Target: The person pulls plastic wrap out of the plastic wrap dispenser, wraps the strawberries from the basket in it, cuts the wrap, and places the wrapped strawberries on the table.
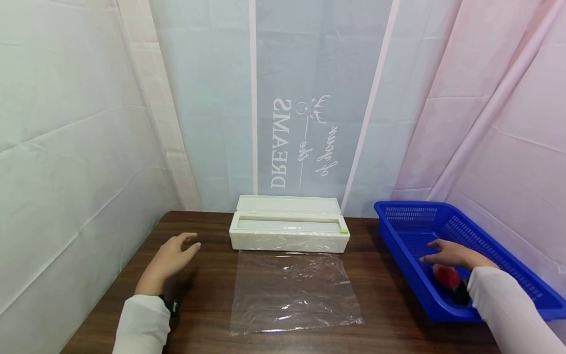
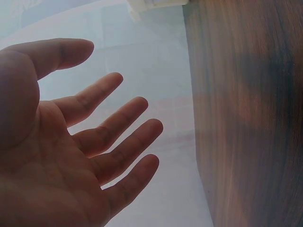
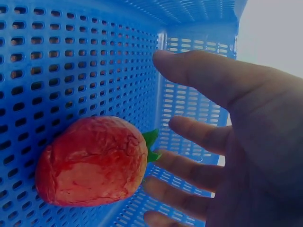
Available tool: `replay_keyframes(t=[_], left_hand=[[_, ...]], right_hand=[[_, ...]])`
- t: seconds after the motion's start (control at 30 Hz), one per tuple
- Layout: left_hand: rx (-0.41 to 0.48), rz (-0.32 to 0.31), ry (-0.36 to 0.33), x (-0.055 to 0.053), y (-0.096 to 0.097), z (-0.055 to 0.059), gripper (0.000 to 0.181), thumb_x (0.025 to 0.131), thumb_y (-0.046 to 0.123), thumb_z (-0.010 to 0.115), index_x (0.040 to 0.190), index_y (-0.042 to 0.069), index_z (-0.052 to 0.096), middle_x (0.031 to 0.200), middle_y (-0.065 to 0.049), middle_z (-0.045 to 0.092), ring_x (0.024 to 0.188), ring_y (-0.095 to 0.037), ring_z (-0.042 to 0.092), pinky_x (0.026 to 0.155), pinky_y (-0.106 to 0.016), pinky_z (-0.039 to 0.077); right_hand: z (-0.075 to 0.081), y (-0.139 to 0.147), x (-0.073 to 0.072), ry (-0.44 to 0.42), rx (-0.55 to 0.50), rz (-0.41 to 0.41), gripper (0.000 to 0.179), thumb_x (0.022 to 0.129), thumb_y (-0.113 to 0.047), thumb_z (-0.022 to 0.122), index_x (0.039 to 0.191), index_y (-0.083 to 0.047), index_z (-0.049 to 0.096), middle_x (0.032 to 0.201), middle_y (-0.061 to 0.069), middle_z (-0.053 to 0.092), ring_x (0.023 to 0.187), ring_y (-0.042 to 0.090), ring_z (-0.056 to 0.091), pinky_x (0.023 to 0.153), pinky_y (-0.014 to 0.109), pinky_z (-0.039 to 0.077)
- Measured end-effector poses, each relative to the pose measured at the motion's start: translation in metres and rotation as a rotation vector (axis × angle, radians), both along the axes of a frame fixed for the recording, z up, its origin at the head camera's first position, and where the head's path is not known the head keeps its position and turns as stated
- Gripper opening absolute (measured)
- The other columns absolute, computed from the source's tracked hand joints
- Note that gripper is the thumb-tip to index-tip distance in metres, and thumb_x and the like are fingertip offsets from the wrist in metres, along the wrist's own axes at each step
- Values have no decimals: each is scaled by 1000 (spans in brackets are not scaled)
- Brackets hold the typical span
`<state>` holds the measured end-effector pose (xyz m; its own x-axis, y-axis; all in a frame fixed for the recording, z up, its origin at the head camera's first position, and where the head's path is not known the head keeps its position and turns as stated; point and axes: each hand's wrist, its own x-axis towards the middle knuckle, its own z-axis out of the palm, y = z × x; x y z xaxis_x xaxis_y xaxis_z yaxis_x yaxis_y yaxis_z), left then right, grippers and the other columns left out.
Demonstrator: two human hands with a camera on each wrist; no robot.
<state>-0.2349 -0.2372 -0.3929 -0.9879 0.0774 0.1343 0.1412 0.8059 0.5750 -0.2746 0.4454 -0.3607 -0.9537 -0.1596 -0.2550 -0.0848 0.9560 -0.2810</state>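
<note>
Below the right hand (image 1: 457,255), inside a blue basket (image 1: 409,214), lies a red fruit-like piece (image 1: 446,276). That hand's fingers are spread, the thumb apart from the others. From the head I see only a small patch of red near the right sleeve (image 1: 508,302); the right wrist view gives a whole creased, shiny side and a green leaf (image 3: 150,138) close to the fingertips, though I can't tell whether they touch it. The left hand (image 1: 170,255) is spread too, and its own wrist view shows the palm and all five fingers with gaps between them, where the head view gives mostly the thumb side. Between the two sets of fingers sits a white box (image 1: 287,241), its lid (image 1: 288,204) standing open, with clear film (image 1: 296,295) lying wrinkled and glinting at its near side. Basket, box and film rest on a brown tabletop (image 1: 199,275) with dark grain. Beyond the fingers hangs a grey panel (image 1: 318,59) lettered DREAMS; pale cloth (image 1: 79,123) hangs out past the left fingers, pinkish cloth (image 1: 508,123) past the right.
</note>
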Motion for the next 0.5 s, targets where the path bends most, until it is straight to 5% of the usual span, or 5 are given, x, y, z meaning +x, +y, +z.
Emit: replay_keyframes(t=[0.5], left_hand=[[-5,12,-31,2,-8,3,61,97,47,41,138,2,40,134,-31,42,116,-48,41,87,-65,41]], right_hand=[[-2,1,3,-125,-70,-71,78,80,-37,69,123,21,37,113,44,46,102,52,47,81,61,46]])
